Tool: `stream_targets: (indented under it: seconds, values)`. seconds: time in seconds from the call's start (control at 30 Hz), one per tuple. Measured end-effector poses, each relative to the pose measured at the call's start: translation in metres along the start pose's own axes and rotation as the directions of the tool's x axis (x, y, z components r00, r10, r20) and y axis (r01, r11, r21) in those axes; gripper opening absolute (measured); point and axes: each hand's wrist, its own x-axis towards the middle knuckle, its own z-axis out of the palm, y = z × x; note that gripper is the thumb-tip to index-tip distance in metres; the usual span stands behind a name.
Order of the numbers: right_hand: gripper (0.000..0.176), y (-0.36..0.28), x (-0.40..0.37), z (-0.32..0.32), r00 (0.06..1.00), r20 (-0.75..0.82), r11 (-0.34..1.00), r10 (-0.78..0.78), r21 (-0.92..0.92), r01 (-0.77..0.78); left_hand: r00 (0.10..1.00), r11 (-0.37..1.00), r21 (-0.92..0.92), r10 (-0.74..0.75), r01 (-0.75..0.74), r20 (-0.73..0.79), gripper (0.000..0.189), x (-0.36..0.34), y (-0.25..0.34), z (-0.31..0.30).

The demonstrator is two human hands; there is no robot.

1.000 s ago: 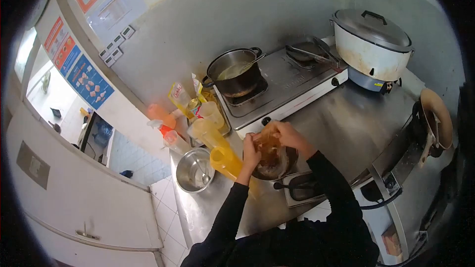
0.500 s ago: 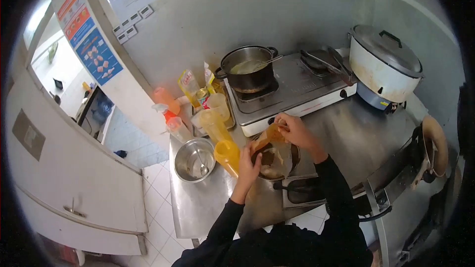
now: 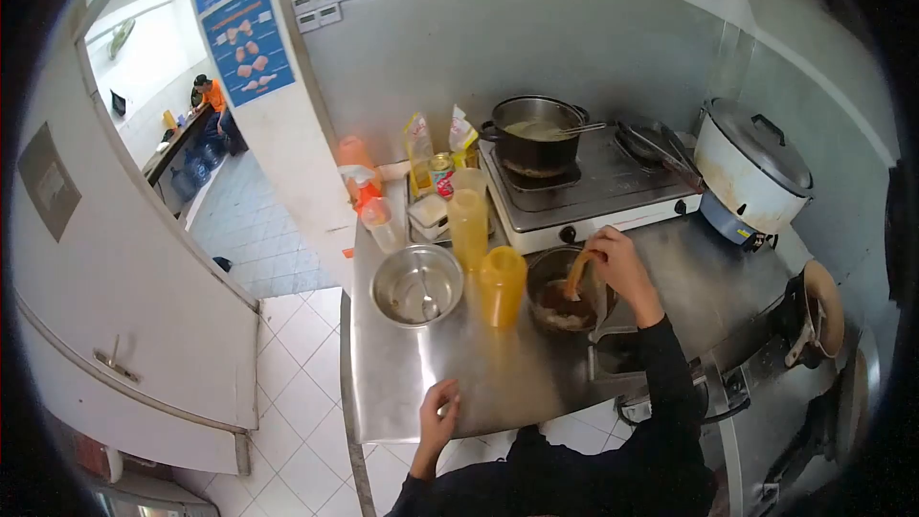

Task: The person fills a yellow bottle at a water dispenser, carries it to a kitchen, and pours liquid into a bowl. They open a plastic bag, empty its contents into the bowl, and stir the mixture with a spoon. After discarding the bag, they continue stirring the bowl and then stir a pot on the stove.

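Note:
My right hand pinches an orange-brown packet over a dark bowl holding brown and pale contents. The packet hangs down into the bowl's opening. Near the front edge of the steel counter, my left hand is raised with curled fingers, touching no container; whether it holds something small is unclear. A yellow bottle stands just left of the dark bowl, and a paler yellow bottle behind it. Further left is a steel bowl with a spoon inside.
A black pot sits on the gas stove. A large white cooker stands at the right. Spray bottle and food packets are at the back left. Beyond the doorway, a person is by a bench.
My left hand has let go of the packet and moved down and left to the counter's front edge. My right hand still holds the packet. The view has shifted, showing a person beyond the doorway.

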Motion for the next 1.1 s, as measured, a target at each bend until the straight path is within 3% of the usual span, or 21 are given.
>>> stream_targets:
  seconds: [0.03,0.13,0.23,0.3,0.37,0.47,0.53,0.6,0.63,0.7,0.73,0.77,0.8,0.83,0.9,0.97,1.0,1.03,1.1]
  values:
    - [0.013,-0.005,-0.006,0.008,1.0,-0.002,1.0,-0.006,-0.009,0.006,0.997,1.0,0.004,0.014,-0.013,-0.074,0.028,-0.013,-0.004,-0.024]
    - [0.015,-0.014,-0.029,0.036,0.997,0.058,0.926,0.053,-0.377,-0.028,0.967,1.0,0.014,-0.021,0.026,-0.254,0.022,-0.059,-0.002,-0.104]
    - [0.016,-0.015,-0.048,0.056,0.999,-0.011,0.894,0.032,-0.446,-0.034,0.894,0.986,0.042,-0.126,0.159,-0.43,0.016,-0.107,-0.017,-0.191]
    - [0.019,-0.02,-0.055,0.06,0.997,0.032,0.879,0.068,-0.474,-0.045,0.83,0.995,0.047,-0.047,0.088,-0.556,0.014,-0.131,-0.009,-0.239]
    - [0.025,-0.036,-0.054,0.066,0.899,-0.131,0.865,0.418,-0.245,-0.438,0.754,0.997,0.061,-0.002,0.055,-0.656,0.013,-0.149,-0.021,-0.286]
    - [0.031,-0.049,-0.047,0.059,0.864,-0.095,0.827,0.494,-0.256,-0.501,0.715,0.999,-0.001,-0.026,0.035,-0.699,0.011,-0.15,-0.02,-0.334]
    - [0.03,-0.07,-0.035,0.052,0.967,-0.189,0.834,0.171,-0.495,-0.244,0.72,1.0,0.005,0.012,-0.012,-0.694,0.011,-0.139,-0.024,-0.356]
    - [0.027,-0.172,0.002,0.042,0.909,-0.307,0.892,0.283,-0.263,-0.366,0.742,0.999,0.017,0.048,-0.049,-0.668,0.011,-0.118,-0.023,-0.371]
    - [0.025,-0.126,0.01,0.04,0.952,-0.29,0.891,0.1,-0.4,-0.216,0.752,0.999,0.022,0.034,-0.025,-0.659,0.011,-0.104,-0.022,-0.376]
    - [0.027,-0.166,0.039,0.039,0.941,-0.145,0.652,-0.306,-0.752,0.097,0.807,1.0,-0.016,-0.028,0.022,-0.589,0.009,-0.075,-0.024,-0.387]
    - [0.024,-0.229,0.057,0.053,0.933,-0.359,0.959,-0.021,-0.271,-0.083,0.837,0.999,0.034,0.04,-0.025,-0.545,0.009,-0.056,-0.034,-0.394]
    - [0.021,-0.232,0.07,0.058,0.905,-0.116,0.588,-0.409,-0.792,0.164,0.863,0.998,0.063,0.031,0.001,-0.504,0.009,-0.038,-0.028,-0.399]
    - [0.021,-0.259,0.083,0.073,0.943,-0.177,0.761,-0.283,-0.639,0.109,0.901,0.997,0.071,0.036,-0.006,-0.432,0.009,-0.02,-0.028,-0.408]
    - [0.021,-0.294,0.096,0.094,0.969,-0.2,0.89,-0.146,-0.454,0.04,0.927,0.971,0.217,0.17,-0.099,-0.334,0.01,-0.003,-0.038,-0.421]
    - [0.024,-0.349,0.12,0.144,0.969,-0.168,0.984,0.18,0.011,-0.181,0.953,0.983,0.173,0.107,-0.059,-0.284,0.015,0.028,-0.033,-0.439]
    - [0.024,-0.365,0.135,0.209,0.987,-0.048,0.937,-0.154,-0.322,0.131,0.948,0.99,0.133,0.085,-0.046,-0.307,0.015,0.051,-0.047,-0.466]
    - [0.021,-0.388,0.156,0.233,0.975,0.209,0.996,0.081,0.007,-0.084,0.951,0.995,0.092,0.064,-0.038,-0.303,0.015,0.063,-0.057,-0.477]
    - [0.015,-0.389,0.163,0.272,0.956,0.192,0.959,-0.22,-0.138,0.248,0.938,0.996,0.079,0.064,-0.04,-0.341,0.015,0.069,-0.07,-0.49]
    - [0.014,-0.42,0.196,0.33,0.769,0.278,0.78,-0.576,-0.093,0.618,0.951,0.965,0.258,0.042,0.041,-0.307,0.014,0.086,-0.09,-0.528]
